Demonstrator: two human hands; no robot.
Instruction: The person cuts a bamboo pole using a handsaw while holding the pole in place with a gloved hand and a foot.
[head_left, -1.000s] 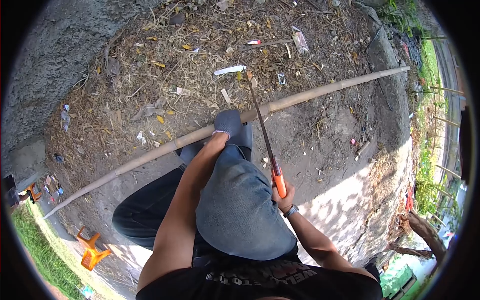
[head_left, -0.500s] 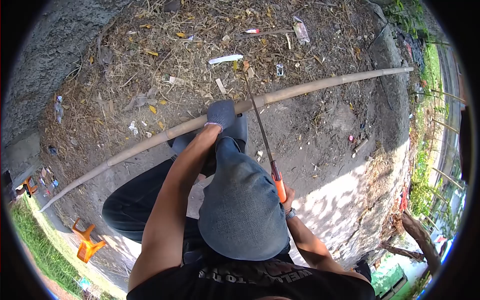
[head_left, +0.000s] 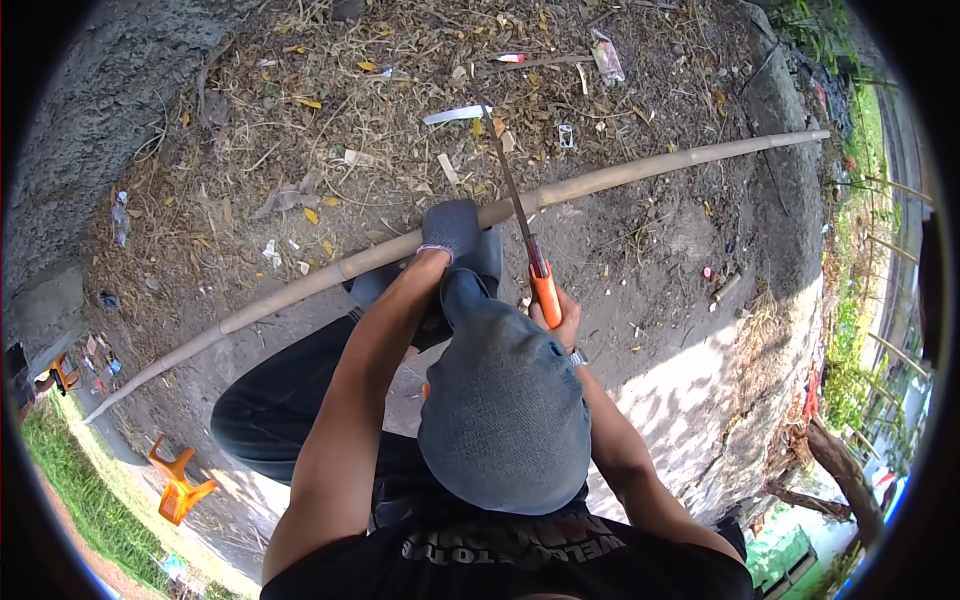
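Note:
A long bamboo pole (head_left: 630, 178) runs across the view, from the lower left up to the right. My left hand (head_left: 451, 229), in a grey glove, is closed on it near its middle. In my right hand (head_left: 562, 318) is the orange handle of a hand saw (head_left: 515, 195). The saw's thin dark blade crosses the pole just right of the glove, its tip over the littered ground. How deep the blade sits in the bamboo I cannot tell. A blue-grey denim cap (head_left: 508, 415) hides part of my body and legs.
Dry leaves, twigs and scraps cover the soil, with a white strip (head_left: 457, 115) and a plastic wrapper (head_left: 607, 58) among them. A concrete edge (head_left: 790, 190) borders the right. An orange plastic chair (head_left: 178, 485) is at lower left, and a tree trunk (head_left: 848, 470) at lower right.
My right hand has pushed the saw forward, away from my body, so the handle is closer to the pole. My left hand keeps its grip on the bamboo.

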